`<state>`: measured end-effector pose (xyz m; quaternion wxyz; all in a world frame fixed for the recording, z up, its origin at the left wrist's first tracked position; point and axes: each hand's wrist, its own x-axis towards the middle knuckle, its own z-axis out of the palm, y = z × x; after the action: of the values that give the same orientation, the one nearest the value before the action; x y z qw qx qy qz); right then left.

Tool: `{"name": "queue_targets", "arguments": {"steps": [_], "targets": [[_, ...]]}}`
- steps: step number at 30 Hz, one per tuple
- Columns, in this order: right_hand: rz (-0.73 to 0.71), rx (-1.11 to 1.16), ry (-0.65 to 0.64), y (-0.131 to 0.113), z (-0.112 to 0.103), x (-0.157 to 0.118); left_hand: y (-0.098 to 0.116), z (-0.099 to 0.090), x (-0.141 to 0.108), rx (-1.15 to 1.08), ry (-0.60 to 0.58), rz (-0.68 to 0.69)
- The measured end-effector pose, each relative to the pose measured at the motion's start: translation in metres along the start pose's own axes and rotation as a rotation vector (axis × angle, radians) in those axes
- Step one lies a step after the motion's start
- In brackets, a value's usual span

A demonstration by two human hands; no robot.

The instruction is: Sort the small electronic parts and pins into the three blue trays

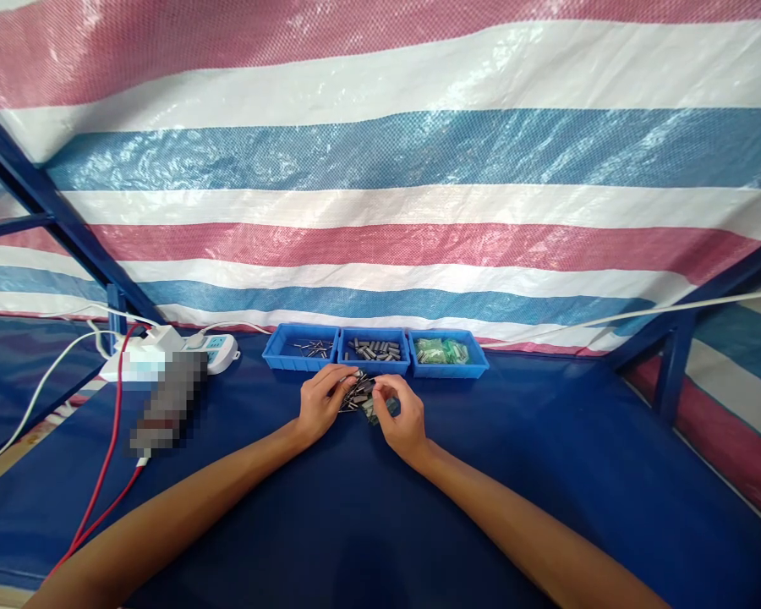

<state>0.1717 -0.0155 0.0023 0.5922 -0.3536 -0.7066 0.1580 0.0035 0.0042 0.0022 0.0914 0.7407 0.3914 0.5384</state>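
A small mixed pile of metal pieces (pixel 356 394), some thin like pins and some thicker and grey, lies on the blue table between my hands. My left hand (pixel 319 404) is at the pile's left side, thumb and fingers closed in a pinch. At the right side my right hand (pixel 404 420) is also pinched closed, beside a greenish packet-like piece (pixel 372 412). What either pinch holds is too small to make out. Just behind stand three blue bins: the left bin (pixel 292 364) with thin pins, the middle bin (pixel 375 369) with grey cylinders, the right bin (pixel 450 370) with green-and-silver pieces.
On the left, a white power strip (pixel 221 351) carries plugs and white cables, near a blurred dark object (pixel 171 402) with a red cable (pixel 115 423). A striped tarp (pixel 380 245) hangs behind the table. Blue metal frame bars (pixel 676 364) flank both sides.
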Motion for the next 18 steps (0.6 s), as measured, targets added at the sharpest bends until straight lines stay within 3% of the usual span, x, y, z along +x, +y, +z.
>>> {"name": "queue_targets", "arguments": {"steps": [18], "targets": [[0.012,-0.055,0.009,0.0013,0.0007,-0.0002,0.0001,-0.0005,0.0002,-0.008,-0.028,0.021]]}}
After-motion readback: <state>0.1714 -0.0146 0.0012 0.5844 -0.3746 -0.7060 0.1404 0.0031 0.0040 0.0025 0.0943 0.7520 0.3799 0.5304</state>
